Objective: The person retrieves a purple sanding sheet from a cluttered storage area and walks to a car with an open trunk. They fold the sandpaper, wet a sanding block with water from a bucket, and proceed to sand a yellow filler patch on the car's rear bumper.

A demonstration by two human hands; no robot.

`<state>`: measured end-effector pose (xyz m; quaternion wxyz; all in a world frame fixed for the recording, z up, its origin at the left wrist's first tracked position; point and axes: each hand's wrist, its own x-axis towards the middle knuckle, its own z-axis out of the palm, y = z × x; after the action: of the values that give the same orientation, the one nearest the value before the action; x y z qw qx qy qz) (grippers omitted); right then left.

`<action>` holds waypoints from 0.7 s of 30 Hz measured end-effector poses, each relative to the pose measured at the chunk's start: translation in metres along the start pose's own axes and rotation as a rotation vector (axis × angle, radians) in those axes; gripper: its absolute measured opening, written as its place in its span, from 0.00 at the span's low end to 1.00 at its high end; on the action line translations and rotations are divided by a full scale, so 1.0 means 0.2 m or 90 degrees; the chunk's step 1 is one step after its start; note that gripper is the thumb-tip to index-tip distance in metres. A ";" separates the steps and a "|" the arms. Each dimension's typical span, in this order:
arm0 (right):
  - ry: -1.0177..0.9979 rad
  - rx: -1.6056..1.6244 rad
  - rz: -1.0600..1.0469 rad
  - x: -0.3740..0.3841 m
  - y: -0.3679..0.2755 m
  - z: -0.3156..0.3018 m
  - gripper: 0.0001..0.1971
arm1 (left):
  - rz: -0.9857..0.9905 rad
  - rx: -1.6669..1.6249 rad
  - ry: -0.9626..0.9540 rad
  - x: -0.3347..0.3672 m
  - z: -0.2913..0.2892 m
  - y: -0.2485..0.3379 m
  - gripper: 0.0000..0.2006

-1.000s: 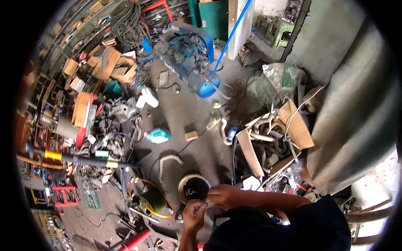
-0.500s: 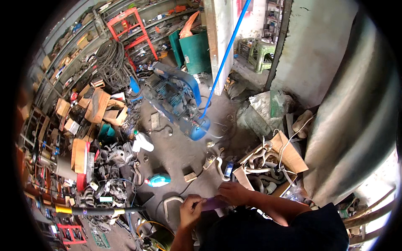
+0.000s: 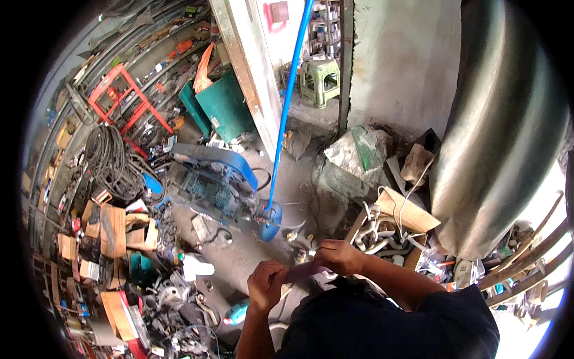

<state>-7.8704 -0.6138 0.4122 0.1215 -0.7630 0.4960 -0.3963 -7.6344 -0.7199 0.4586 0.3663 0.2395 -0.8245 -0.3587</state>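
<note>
A dull purple strip [image 3: 302, 272], flat and bendable-looking, stretches between my two hands in front of my dark shirt. Its left end is pinched in my left hand [image 3: 267, 286], whose fingers are curled closed. My right hand [image 3: 339, 256] grips the other end with bent fingers. What the strip is made of I cannot make out. Below and left of my left hand, a teal bottle [image 3: 237, 312] lies on the floor, partly hidden by my forearm. Right of my right hand is a cardboard box [image 3: 406, 208] of bent hoses or pipes [image 3: 373, 230].
Ahead stands a blue air compressor [image 3: 215, 182], with a long blue pole [image 3: 290, 90] rising beside it. Cartons [image 3: 113, 230] and metal parts [image 3: 179, 299] crowd the left floor below cluttered shelves [image 3: 158, 75]. Sacks [image 3: 350, 152] and a large curved grey sheet [image 3: 484, 149] stand to the right.
My view has turned, so the compressor, shelves and floor items sit farther left and lower. Both hands still hold the purple strip, now slightly higher in view.
</note>
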 end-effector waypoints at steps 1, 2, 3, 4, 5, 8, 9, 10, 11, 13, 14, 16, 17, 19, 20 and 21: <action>-0.005 -0.025 -0.010 0.06 0.02 -0.05 0.07 | 0.014 0.005 -0.008 0.09 -0.02 -0.04 0.05; 0.006 -0.036 -0.025 0.11 0.05 -0.06 0.08 | 0.022 0.014 -0.020 0.15 -0.05 -0.07 0.05; 0.016 -0.047 -0.041 0.15 0.08 -0.07 0.09 | 0.001 -0.022 -0.009 0.21 -0.05 -0.09 0.05; 0.026 -0.059 -0.057 0.18 0.10 -0.09 0.10 | 0.001 -0.034 -0.013 0.26 -0.05 -0.12 0.05; 0.026 -0.052 -0.042 0.22 0.11 -0.12 0.13 | 0.006 -0.046 -0.015 0.32 -0.05 -0.15 0.05; 0.046 -0.052 0.041 0.21 0.18 -0.18 0.14 | 0.021 -0.063 -0.062 0.50 -0.05 -0.22 0.05; 0.034 -0.103 0.033 0.20 0.23 -0.20 0.14 | 0.025 -0.066 -0.084 0.55 -0.04 -0.25 0.05; 0.048 -0.109 0.041 0.20 0.26 -0.23 0.14 | 0.041 -0.090 -0.082 0.62 -0.01 -0.27 0.05; 0.065 -0.113 0.048 0.21 0.30 -0.25 0.14 | 0.055 -0.110 -0.081 0.68 0.03 -0.29 0.05; 0.090 -0.140 0.034 0.24 0.38 -0.33 0.09 | 0.082 -0.130 -0.092 0.80 0.11 -0.37 0.05; 0.098 -0.130 0.070 0.25 0.41 -0.36 0.08 | 0.101 -0.127 -0.108 0.87 0.15 -0.40 0.05; 0.111 -0.109 0.139 0.26 0.52 -0.43 0.06 | 0.137 -0.119 -0.139 1.03 0.25 -0.45 0.04; 0.149 -0.098 0.143 0.25 0.60 -0.44 0.05 | 0.109 -0.116 -0.193 1.10 0.29 -0.46 0.06; 0.144 -0.130 0.140 0.22 0.78 -0.56 0.06 | 0.161 -0.072 -0.210 1.28 0.41 -0.47 0.10; 0.151 -0.130 0.145 0.21 0.86 -0.61 0.06 | 0.183 -0.048 -0.219 1.37 0.48 -0.48 0.12; 0.171 -0.119 0.219 0.21 0.93 -0.68 0.07 | 0.127 -0.078 -0.286 1.45 0.54 -0.55 0.26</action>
<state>-8.0836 -0.7108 0.4132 0.0491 -0.6156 0.6651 -0.4198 -7.8819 -0.9351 0.4481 0.2216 0.0484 -0.8814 -0.4143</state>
